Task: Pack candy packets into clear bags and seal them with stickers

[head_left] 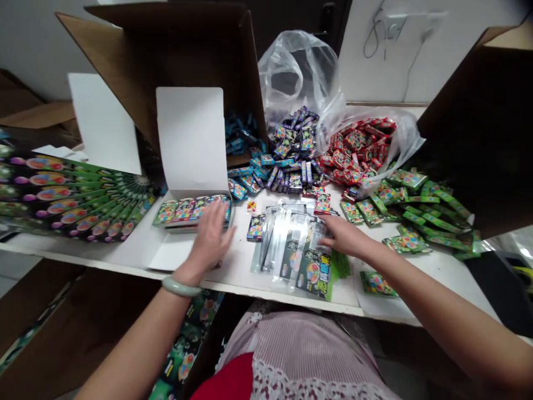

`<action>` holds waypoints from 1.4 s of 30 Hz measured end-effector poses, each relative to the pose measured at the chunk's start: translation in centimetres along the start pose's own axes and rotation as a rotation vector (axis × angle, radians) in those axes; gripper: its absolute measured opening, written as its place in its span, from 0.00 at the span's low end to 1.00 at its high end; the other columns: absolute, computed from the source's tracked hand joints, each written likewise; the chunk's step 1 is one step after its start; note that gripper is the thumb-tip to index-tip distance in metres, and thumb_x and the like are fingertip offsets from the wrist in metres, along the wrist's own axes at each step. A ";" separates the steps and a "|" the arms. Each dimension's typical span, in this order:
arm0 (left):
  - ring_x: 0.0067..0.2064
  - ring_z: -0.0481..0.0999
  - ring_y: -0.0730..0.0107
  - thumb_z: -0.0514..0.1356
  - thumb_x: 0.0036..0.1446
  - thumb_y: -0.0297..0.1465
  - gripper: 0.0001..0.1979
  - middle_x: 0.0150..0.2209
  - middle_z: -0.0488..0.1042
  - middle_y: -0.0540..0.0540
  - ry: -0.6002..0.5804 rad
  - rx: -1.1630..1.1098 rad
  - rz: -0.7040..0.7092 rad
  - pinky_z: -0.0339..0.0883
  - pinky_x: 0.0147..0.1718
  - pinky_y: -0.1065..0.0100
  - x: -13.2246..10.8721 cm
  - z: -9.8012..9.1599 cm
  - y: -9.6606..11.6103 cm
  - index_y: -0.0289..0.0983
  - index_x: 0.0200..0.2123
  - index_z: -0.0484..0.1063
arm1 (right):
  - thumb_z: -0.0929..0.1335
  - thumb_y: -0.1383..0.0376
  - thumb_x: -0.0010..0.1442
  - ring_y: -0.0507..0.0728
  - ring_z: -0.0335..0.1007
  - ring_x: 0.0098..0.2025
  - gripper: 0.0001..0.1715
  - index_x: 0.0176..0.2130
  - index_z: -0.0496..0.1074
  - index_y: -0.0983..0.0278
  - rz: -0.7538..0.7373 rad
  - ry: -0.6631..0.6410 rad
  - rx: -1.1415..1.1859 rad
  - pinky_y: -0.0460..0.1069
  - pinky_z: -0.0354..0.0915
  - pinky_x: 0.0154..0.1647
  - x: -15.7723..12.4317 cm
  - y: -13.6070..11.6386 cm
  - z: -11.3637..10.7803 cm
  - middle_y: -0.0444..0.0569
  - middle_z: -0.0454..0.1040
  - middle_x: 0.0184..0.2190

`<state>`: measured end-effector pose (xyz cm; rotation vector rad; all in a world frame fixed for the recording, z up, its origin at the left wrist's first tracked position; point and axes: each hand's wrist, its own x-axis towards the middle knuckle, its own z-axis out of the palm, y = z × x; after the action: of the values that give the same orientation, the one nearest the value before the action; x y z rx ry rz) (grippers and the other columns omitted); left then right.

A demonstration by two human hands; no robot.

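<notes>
Your left hand (pixel 210 239), a jade bangle (pixel 181 286) at its wrist, has its fingers (pixel 214 216) spread just at the row of colourful packets (pixel 191 210) in the open white carton (pixel 191 139). Your right hand (pixel 345 236) has its fingers (pixel 328 225) pressed together on the clear-sleeved packs (pixel 291 250) on the white table (pixel 237 275); any pinch is impossible to tell. Beyond lie heaps of purple packets (pixel 293 150) and red packets (pixel 353 150).

Bright multicoloured packets (pixel 191 210) lying side by side in a row inside an open white carton (pixel 191 139); just right of it, clear plastic sleeves (pixel 287 244) overlapping in a flat heap, some holding dark green printed cards.
</notes>
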<state>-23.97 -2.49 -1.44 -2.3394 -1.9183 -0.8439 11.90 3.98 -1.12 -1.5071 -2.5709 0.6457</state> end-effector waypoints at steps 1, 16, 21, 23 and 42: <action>0.66 0.55 0.48 0.54 0.61 0.36 0.28 0.63 0.59 0.33 -0.049 -0.076 0.049 0.48 0.64 0.46 -0.3 1.1 2.6 0.34 0.63 0.54 | 0.76 0.59 0.49 0.70 0.59 0.62 0.46 0.61 0.61 0.72 0.002 -0.009 -0.044 0.60 0.58 0.61 0.3 -0.4 0.4 0.68 0.63 0.60; 0.59 0.65 0.47 0.64 0.49 0.30 0.35 0.56 0.66 0.33 -0.327 -0.505 -0.171 0.59 0.58 0.44 -2.0 7.5 14.0 0.36 0.61 0.57 | 0.73 0.61 0.52 0.57 0.69 0.35 0.13 0.37 0.72 0.65 0.143 -0.023 0.106 0.49 0.62 0.36 2.2 -1.5 0.2 0.49 0.74 0.31; 0.37 0.75 0.67 0.56 0.58 0.30 0.09 0.36 0.74 0.45 -0.248 -0.910 -0.391 0.72 0.39 0.63 0.5 6.2 13.4 0.36 0.43 0.69 | 0.70 0.58 0.56 0.51 0.66 0.28 0.11 0.30 0.69 0.63 0.081 -0.028 0.413 0.46 0.60 0.30 1.8 -1.4 -4.3 0.41 0.71 0.25; 0.37 0.75 0.68 0.57 0.58 0.29 0.05 0.35 0.74 0.47 -0.209 -0.879 -0.298 0.71 0.38 0.65 1.9 4.9 13.1 0.37 0.38 0.70 | 0.71 0.56 0.53 0.52 0.68 0.30 0.13 0.33 0.71 0.63 0.032 -0.174 0.724 0.47 0.64 0.33 1.3 -1.5 -6.0 0.42 0.74 0.28; 0.42 0.78 0.63 0.62 0.55 0.33 0.11 0.41 0.79 0.44 -0.011 -0.949 -0.333 0.73 0.43 0.62 5.3 1.7 11.4 0.37 0.43 0.75 | 0.71 0.59 0.55 0.63 0.57 0.64 0.32 0.57 0.64 0.59 -0.021 0.470 0.790 0.59 0.59 0.61 -0.7 -5.8 -5.1 0.56 0.63 0.62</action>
<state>-12.36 0.01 3.00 -2.3706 -2.2642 -2.1690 9.03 2.49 5.94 -1.1625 -1.6744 0.9966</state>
